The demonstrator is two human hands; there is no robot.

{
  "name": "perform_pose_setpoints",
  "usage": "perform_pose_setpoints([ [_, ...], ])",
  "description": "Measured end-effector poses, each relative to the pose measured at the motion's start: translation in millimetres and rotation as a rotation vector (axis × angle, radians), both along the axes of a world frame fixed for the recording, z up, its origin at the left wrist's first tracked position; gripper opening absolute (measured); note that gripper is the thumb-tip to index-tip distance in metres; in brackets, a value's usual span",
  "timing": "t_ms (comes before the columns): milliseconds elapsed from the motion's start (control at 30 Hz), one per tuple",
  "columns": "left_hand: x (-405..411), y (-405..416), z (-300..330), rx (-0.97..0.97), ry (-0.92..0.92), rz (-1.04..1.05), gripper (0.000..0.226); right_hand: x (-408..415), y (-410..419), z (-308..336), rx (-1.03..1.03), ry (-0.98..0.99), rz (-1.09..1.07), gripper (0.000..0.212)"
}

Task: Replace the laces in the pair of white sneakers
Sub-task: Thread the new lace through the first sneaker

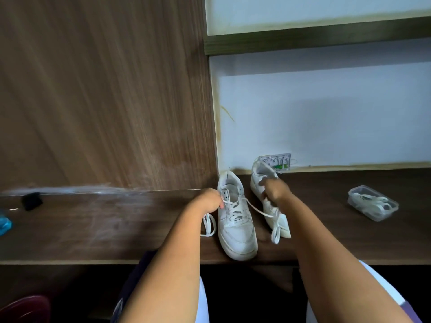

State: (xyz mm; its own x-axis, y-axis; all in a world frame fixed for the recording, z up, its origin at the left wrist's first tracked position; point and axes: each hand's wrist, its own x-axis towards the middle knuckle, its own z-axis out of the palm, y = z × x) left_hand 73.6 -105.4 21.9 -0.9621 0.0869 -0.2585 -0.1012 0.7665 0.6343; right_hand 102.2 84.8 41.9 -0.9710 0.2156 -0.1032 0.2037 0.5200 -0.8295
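A person seated at a dark wooden desk (116, 229) reaches both arms forward over a pair of white sneakers. The nearer sneaker (235, 220) stands upright with its toe toward the desk's front edge, likely turned that way so the eyelets face the person. The left hand (210, 201) is curled at the shoe's upper eyelets, pinching one end of the lace (256, 209); the slack of that end lies looped on the desk beside the shoe. The right hand (274, 191) has its fingers curled above the other end, which runs across the gap and trails over the second sneaker (268, 180); whether it actually grips the lace cannot be told from here. The second sneaker lies just beside the first, tipped against the white wall (326, 117). It appears the old lace is being drawn out or loosened. Farther right, well apart, a clear plastic box (373, 202) holds white laces, probably the replacements kept within reach. A wall socket (277, 162) sits behind the shoes.
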Motion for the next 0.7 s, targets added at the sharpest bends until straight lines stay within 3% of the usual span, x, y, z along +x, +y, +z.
perform_pose_setpoints([
  [67, 0, -5, 0, -0.022, -0.027, -0.011, 0.025, -5, 13, 6, 0.104, 0.090, -0.054, 0.055],
  [100, -3, -6, -1, -0.038, -0.031, -0.014, 0.027, -5, 16, 10, 0.160, 0.087, -0.038, 0.058],
  [167, -6, -5, -2, -0.095, 0.012, 0.019, 0.034, -2, 14, 13, 0.250, 0.079, 0.011, 0.047],
  [267, -5, 5, 0, -0.195, 0.158, 0.115, 0.040, 1, 0, 8, 0.202, 0.070, 0.100, 0.032],
  [433, 3, 25, -2, -0.147, 0.213, 0.188, 0.037, -6, -10, -4, 0.165, 0.037, 0.147, 0.033],
  [567, 8, 34, -12, -0.119, 0.202, 0.199, 0.020, -7, -9, -3, -0.192, 0.104, 0.064, 0.030],
  [700, 12, 39, -20, -0.105, 0.308, 0.226, 0.025, -4, -8, -3, -0.286, 0.140, 0.017, 0.015],
])
